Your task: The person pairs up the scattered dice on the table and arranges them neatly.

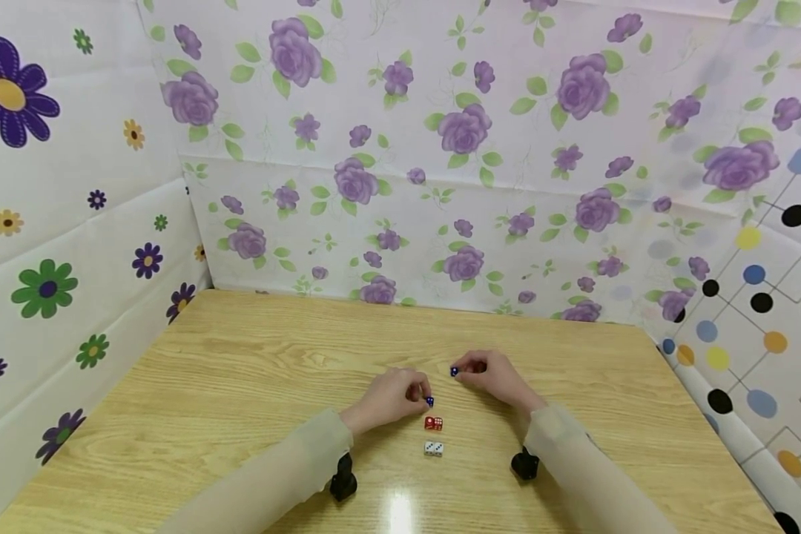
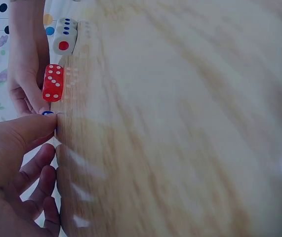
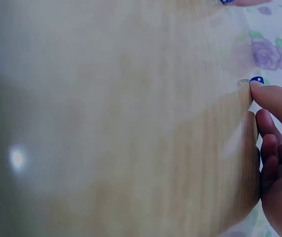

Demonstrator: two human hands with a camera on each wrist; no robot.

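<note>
My left hand [image 1: 389,397] pinches a small blue die [image 1: 430,401] between thumb and finger, low over the table. Farther back and to the right, my right hand [image 1: 495,377] holds a second blue die [image 1: 454,371] at its fingertips. In the right wrist view, that blue die [image 3: 257,79] shows past the thumb, mostly covered. Just in front of the left hand's die, two red dice [image 1: 433,423] sit side by side. Two white dice [image 1: 433,449] stand together nearer to me, in line with the red pair. Whether the blue dice touch the table I cannot tell.
The dice are on a wood-grain table [image 1: 254,371]. A flowered cloth [image 1: 400,163] hangs behind it, with patterned cloths at both sides. Black wrist-worn devices [image 1: 343,478] hang below both sleeves near the tabletop.
</note>
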